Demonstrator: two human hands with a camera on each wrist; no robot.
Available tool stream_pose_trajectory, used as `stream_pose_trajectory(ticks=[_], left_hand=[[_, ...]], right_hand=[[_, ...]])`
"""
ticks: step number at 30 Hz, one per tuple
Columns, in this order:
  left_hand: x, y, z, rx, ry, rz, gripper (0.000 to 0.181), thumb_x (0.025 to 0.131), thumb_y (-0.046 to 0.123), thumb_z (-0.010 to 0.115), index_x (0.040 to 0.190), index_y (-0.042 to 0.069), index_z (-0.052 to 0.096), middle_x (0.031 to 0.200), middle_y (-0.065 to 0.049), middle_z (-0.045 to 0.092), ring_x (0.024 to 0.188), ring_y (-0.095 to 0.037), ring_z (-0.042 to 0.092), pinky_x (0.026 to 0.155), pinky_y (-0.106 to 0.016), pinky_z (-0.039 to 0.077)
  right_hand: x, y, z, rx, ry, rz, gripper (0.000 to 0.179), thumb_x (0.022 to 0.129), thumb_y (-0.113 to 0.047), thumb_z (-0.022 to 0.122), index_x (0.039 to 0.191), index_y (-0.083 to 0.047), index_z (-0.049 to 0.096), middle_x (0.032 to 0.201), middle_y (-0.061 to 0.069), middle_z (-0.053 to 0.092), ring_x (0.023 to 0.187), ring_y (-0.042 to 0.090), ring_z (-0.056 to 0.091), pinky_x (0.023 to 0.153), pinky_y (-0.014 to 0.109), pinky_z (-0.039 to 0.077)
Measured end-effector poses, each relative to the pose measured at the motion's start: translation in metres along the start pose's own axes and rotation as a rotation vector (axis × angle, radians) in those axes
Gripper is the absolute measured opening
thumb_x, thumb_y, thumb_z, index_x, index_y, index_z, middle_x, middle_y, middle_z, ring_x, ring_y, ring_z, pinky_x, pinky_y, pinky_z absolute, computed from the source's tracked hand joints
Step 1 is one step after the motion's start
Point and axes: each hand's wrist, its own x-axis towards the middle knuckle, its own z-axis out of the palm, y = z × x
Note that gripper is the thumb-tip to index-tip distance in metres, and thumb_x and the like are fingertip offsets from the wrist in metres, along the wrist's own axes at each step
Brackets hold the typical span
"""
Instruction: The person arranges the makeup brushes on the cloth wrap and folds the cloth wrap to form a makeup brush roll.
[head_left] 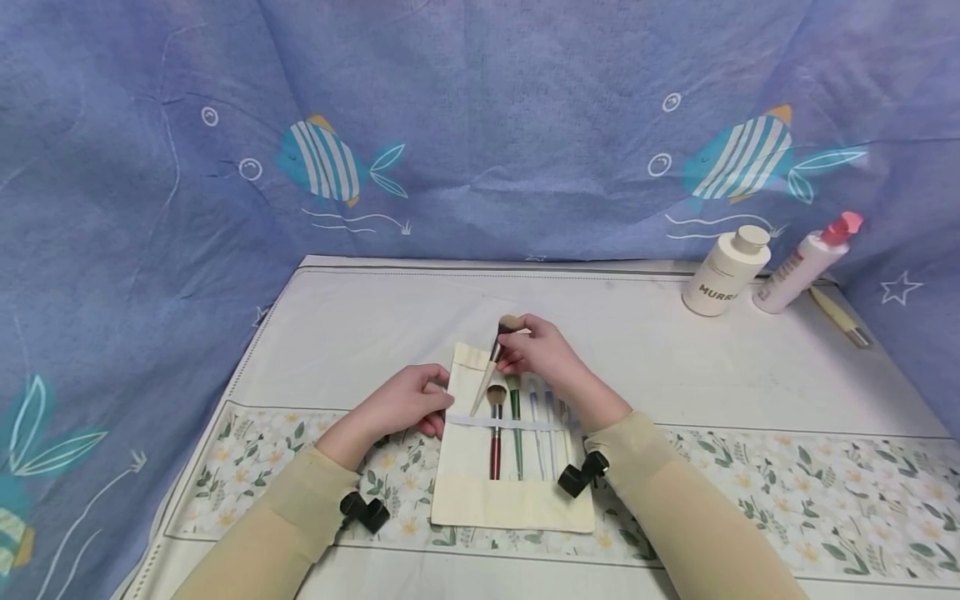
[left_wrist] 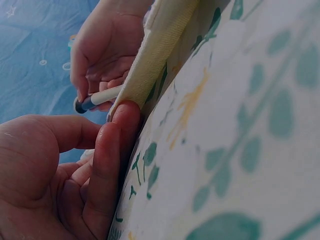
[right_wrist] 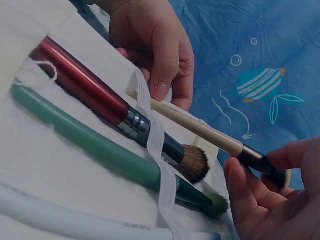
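A cream cloth brush roll (head_left: 510, 506) lies opened out on the table. With thumb and fingers my left hand (head_left: 408, 400) pinches the roll's left edge, which lifts slightly in the left wrist view. My right hand (head_left: 546, 357) grips a white-handled makeup brush (right_wrist: 210, 132) near its dark ferrule, bristles away from me. This brush slants over the roll, its handle tip at the white elastic band (right_wrist: 156, 137), apparently just under it. Beside it a red-handled brush (head_left: 496, 450) and a green-handled brush (head_left: 517, 442) sit under the band, with several thin pale brushes (head_left: 538, 442) further right.
At the back right stand a white bottle (head_left: 723, 271) and a pink-capped pump bottle (head_left: 802, 271). A pale-handled brush-like item (head_left: 840, 317) lies beside them near the right edge. Beneath the roll runs a floral strip (head_left: 795, 500). A blue fish-print curtain (head_left: 525, 125) hangs behind the table.
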Motion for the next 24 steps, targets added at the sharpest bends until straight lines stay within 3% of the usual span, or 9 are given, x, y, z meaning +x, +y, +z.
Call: stream_pose_trajectory(ticks=[6, 13, 18, 24], left_hand=[[0.0009, -0.0012, 0.0003, -0.008, -0.004, 0.004, 0.023, 0.101, 0.009, 0.057, 0.121, -0.003, 0.054, 0.073, -0.008, 0.073, 0.055, -0.016, 0.068, 0.056, -0.031, 0.061], [-0.0002, -0.0016, 0.0012, -0.013, -0.006, 0.004, 0.023, 0.102, 0.008, 0.057, 0.121, -0.003, 0.053, 0.073, -0.008, 0.073, 0.055, -0.016, 0.068, 0.056, -0.031, 0.061], [0.001, -0.0017, 0.0008, -0.011, -0.009, 0.01, 0.022, 0.101, 0.008, 0.057, 0.12, -0.003, 0.053, 0.073, -0.009, 0.073, 0.055, -0.016, 0.069, 0.056, -0.031, 0.061], [0.0011, -0.0006, 0.0009, -0.005, -0.006, -0.004, 0.023, 0.102, 0.008, 0.057, 0.122, -0.002, 0.053, 0.074, -0.009, 0.074, 0.055, -0.016, 0.068, 0.056, -0.03, 0.061]], right_hand=[[-0.002, 0.0007, 0.0032, -0.129, 0.01, -0.013, 0.014, 0.099, -0.012, 0.062, 0.105, 0.0, 0.057, 0.093, 0.012, 0.071, 0.079, 0.019, 0.069, 0.075, 0.033, 0.063], [-0.0052, 0.0024, 0.0045, -0.263, -0.001, -0.05, 0.018, 0.097, -0.019, 0.065, 0.105, -0.003, 0.066, 0.1, 0.011, 0.073, 0.085, 0.023, 0.067, 0.079, 0.035, 0.06], [-0.0053, 0.0025, 0.004, -0.32, -0.006, -0.061, 0.017, 0.097, -0.023, 0.067, 0.101, -0.007, 0.068, 0.101, 0.006, 0.071, 0.087, 0.021, 0.063, 0.075, 0.032, 0.054], [-0.0041, 0.0043, 0.0048, -0.374, -0.017, -0.067, 0.017, 0.097, -0.027, 0.068, 0.096, -0.009, 0.068, 0.09, 0.005, 0.064, 0.076, 0.02, 0.053, 0.065, 0.032, 0.045]])
